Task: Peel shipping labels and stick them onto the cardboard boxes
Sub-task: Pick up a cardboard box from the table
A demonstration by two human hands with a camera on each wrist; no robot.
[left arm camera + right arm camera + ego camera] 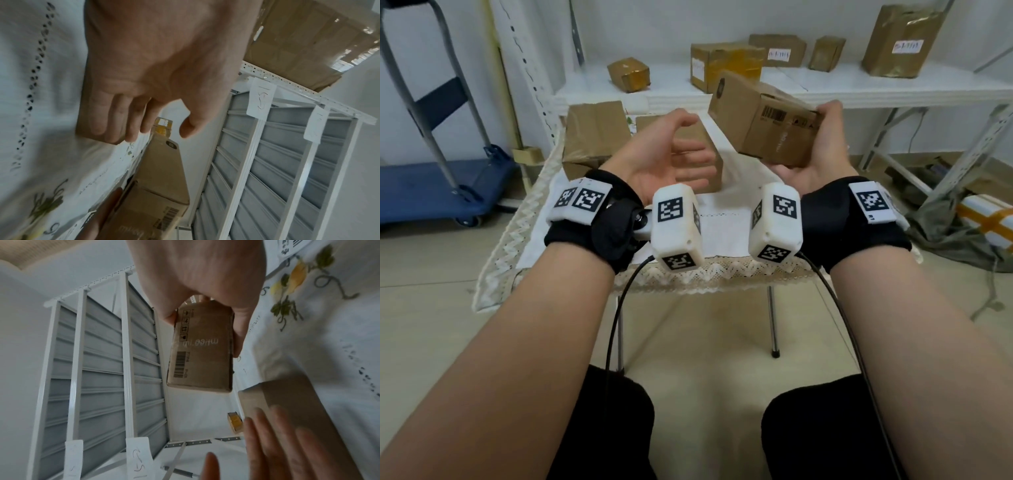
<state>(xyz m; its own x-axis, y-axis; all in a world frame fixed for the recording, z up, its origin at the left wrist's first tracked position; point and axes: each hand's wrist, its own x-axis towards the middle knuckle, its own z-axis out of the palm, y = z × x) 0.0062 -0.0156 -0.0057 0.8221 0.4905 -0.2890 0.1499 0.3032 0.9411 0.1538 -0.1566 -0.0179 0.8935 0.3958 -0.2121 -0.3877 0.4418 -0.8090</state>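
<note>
Cardboard box (763, 123) w/ a printed barcode is up in the air above the small table (722, 219), tilted, held in the person's right hand (815, 154): thumb on 1 side, fingers wrapped round the other, palm under its near end. Left hand (664, 154) is beside it, not touching, palm turned inward, fingers straight and relaxed, holding nothing. In the left wrist view those fingers (115, 116) hang loose over a box on the table. Both wrists wear black straps w/ white marker blocks; cables run back toward the lap.

Under the hands, a white embroidered cloth (534, 219) covers the table. 2 more brown boxes (592, 137) stand on it at the far side, behind the left hand. Whether they carry labels I can't tell.

Farther back, a white shelf (893, 90) holds 5 taped boxes, 3 w/ white labels (907, 46) showing. A blue cart (441, 185) sits on the floor at left.
</note>
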